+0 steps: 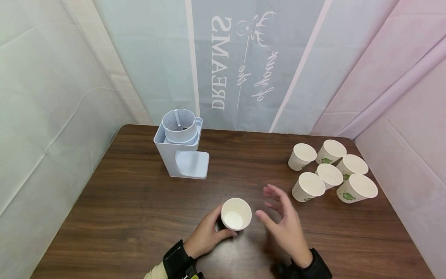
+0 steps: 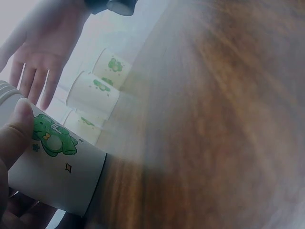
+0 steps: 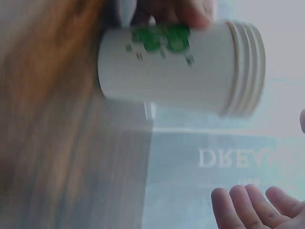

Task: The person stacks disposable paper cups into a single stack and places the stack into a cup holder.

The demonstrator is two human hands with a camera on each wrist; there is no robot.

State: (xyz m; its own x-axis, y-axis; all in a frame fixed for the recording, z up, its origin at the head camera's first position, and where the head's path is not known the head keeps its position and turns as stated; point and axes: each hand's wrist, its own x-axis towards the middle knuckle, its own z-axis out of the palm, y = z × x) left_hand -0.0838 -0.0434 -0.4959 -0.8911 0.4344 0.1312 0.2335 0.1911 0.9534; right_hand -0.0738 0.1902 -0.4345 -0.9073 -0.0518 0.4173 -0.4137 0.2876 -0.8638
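A short stack of nested white paper cups (image 1: 237,214) stands near the front middle of the table. My left hand (image 1: 208,235) grips it from the left, thumb on the near side and fingers round the back. In the right wrist view, several rims show at the top of the stack (image 3: 167,71); a green cartoon animal is printed on the outer cup (image 2: 57,167) in the left wrist view. To the right of the stack, my right hand (image 1: 286,224) is held apart from it, fingers spread and holding nothing.
Several single paper cups (image 1: 309,186) with green prints stand grouped at the table's right. At the back left is a pale blue plastic holder (image 1: 170,159) with a round tube (image 1: 179,133) on top and a flat base. Curtains (image 1: 223,77) hang behind the table (image 1: 115,217).
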